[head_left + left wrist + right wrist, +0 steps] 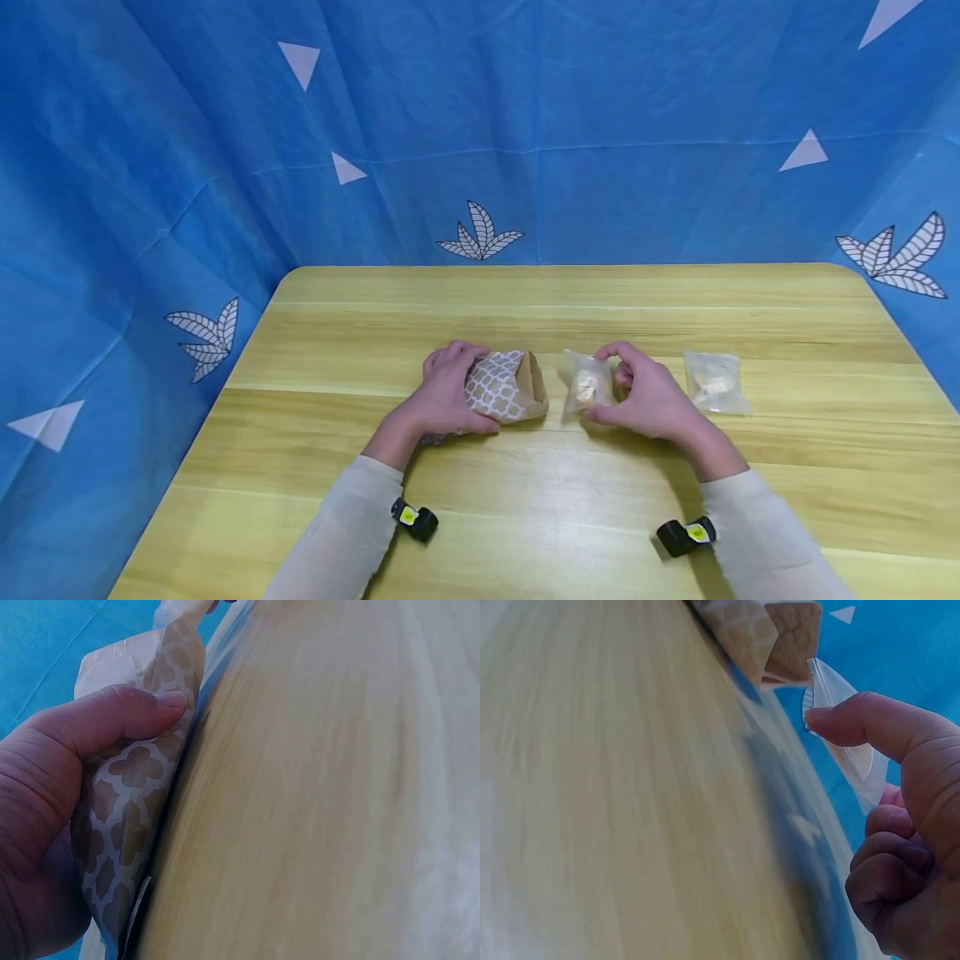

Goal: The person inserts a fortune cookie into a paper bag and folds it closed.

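A brown paper bag (497, 387) with a white lattice print lies on its side, its mouth gaping toward the right. My left hand (447, 392) grips it from the left, thumb along the near side, as the left wrist view shows with the thumb over the printed paper (135, 766). Just right of the bag's mouth, my right hand (651, 397) pinches a small clear packet (587, 385) with pale yellowish contents between thumb and index finger. In the right wrist view the packet (840, 694) stands close to the bag's opening (793, 645), the other fingers curled under.
A second clear packet (715, 383) lies on the wooden table (570, 308), right of my right hand. Blue cloth (630, 100) with white triangles and leaf prints hangs behind and beside the table. Each wrist wears a small black camera (417, 521).
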### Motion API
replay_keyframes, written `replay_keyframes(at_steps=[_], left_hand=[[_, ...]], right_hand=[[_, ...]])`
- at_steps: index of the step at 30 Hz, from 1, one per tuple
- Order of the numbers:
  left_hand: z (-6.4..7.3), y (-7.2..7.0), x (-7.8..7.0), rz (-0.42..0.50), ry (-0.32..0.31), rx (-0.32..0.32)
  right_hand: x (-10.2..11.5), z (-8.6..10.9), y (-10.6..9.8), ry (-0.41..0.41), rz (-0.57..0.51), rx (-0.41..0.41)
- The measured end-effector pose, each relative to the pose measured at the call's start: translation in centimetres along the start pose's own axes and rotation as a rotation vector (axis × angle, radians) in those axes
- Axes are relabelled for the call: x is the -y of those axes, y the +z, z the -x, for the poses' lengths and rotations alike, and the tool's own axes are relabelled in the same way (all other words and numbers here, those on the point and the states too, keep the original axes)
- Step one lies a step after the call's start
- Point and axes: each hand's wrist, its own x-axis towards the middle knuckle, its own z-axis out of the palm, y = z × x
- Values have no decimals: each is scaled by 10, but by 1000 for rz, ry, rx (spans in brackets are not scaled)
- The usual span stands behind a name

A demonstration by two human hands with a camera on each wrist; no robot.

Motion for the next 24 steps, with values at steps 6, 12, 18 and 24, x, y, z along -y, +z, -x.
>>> replay_keyframes(at_steps=[6,12,18,24], left_hand=[[0,0,0,1,0,0],[-1,1,-1,5,7,-8],[-1,1,-1,11,13,-14],[0,1,-1,1,9,-6]], right_hand=[[7,-3,6,-7,-24,5],[16,-6,12,-22,-37,7],[25,-8,14,-18,-52,38],[34,-12,16,16,-19,71]])
